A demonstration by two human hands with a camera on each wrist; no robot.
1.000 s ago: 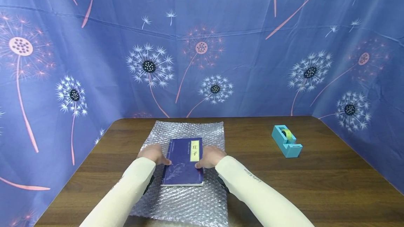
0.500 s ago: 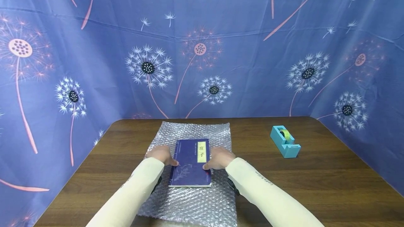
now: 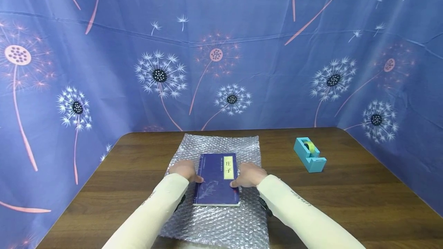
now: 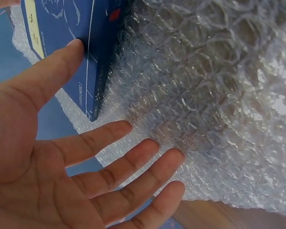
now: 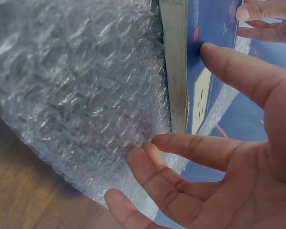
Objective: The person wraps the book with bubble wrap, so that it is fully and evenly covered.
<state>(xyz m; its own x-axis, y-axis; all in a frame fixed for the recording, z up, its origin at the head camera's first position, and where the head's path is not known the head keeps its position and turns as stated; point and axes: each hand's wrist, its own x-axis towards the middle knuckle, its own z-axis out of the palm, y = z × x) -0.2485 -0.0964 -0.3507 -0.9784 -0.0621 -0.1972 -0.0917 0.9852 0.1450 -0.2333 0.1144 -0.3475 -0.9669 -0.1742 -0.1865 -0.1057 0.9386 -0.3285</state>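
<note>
A dark blue thread-bound book (image 3: 216,181) with a yellow title label lies cover up on a sheet of bubble wrap (image 3: 221,224). My left hand (image 3: 184,170) is at the book's left edge, its thumb (image 4: 66,55) pressing the cover and its other fingers extended onto the wrap. At the opposite edge, my right hand (image 3: 250,175) rests its thumb (image 5: 217,55) on the cover. Its remaining fingers, slightly bent, touch the bubble wrap beside the page edges. Neither hand is wrapped around the book.
A light blue tape dispenser (image 3: 309,156) with a yellow-green roll stands on the right side of the wooden table (image 3: 349,199). Behind the table hangs a blue curtain (image 3: 277,87) printed with dandelions.
The book and bubble wrap have slid together to the right across the table, both hands moving along with them. The tape dispenser shifts slightly left in view as the head camera turns.
</note>
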